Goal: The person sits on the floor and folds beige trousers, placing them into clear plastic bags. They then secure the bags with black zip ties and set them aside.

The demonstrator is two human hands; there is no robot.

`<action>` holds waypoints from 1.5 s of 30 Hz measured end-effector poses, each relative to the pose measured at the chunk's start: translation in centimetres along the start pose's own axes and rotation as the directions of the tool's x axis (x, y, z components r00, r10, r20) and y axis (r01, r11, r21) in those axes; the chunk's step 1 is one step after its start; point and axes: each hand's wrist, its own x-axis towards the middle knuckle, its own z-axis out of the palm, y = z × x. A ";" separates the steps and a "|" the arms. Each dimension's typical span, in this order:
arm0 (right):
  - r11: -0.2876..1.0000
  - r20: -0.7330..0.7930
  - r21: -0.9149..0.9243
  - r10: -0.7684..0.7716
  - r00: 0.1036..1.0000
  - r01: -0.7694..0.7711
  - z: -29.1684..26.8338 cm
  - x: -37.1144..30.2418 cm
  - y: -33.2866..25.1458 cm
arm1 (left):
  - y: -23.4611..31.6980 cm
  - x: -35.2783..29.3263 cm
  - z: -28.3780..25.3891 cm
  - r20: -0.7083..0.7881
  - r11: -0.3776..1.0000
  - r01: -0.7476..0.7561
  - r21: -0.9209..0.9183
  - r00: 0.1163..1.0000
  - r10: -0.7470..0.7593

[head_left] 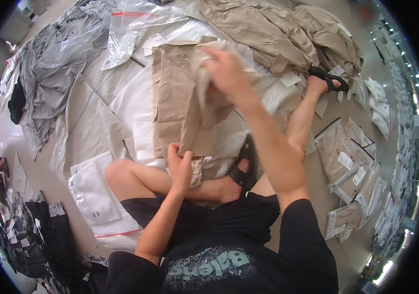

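Garment (170, 98), beige and folded long, is what we have before us, flat on a white sheet (123, 98) spread over the floor (339, 245), its lower edge by our folded leg (136, 179). Closest to us is our black shirt (288, 259). To the left of it lie dark clothes (50, 230) in a heap, and just beside our folded knee we see a white packet (94, 198) with a red strip along its near edge. Our left hand (180, 169) has thumb and fingers together, pinching the garment's lower edge. A black sandal (243, 169) on our foot sits to the right of that edge. Well to the right, several clear packets (344, 164) of beige cloth overlap. Farther up, our right hand (224, 76), blurred, is clamped on a loose fold at the garment's upper right, lifting it above the rest. Our other leg (300, 120) stretches out past it on the right. Beyond, we have grey cloth (57, 88) heaped at the left, a clear bag (126, 32) with a red strip in the middle, and a beige pile (288, 34) at the right, with white tags (290, 78) at its near side.
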 end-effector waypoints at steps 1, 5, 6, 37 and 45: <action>0.990 -0.003 -0.076 -0.123 0.992 0.123 2.8 0.4 1.3 | 0.6 -0.3 -0.2 -0.003 0.979 0.097 -0.181 0.995 -0.099; 0.998 0.358 0.064 -0.024 0.933 0.002 9.2 -2.9 2.2 | 0.1 0.4 -5.6 0.020 0.889 0.399 -0.223 0.914 -0.406; 0.995 0.320 0.054 -0.098 0.942 0.085 9.4 -3.8 3.3 | -0.5 1.2 -6.7 -0.004 0.949 0.299 -0.100 0.954 -0.301; 0.888 0.150 -0.261 0.424 0.893 -0.378 3.5 -19.6 14.3 | -0.3 9.7 -8.5 0.221 0.877 -0.071 0.474 0.974 -0.041; 0.944 -0.287 -0.294 -0.234 0.929 0.147 9.5 3.3 16.4 | 1.5 9.1 -5.2 0.295 0.995 -0.065 0.076 0.955 0.040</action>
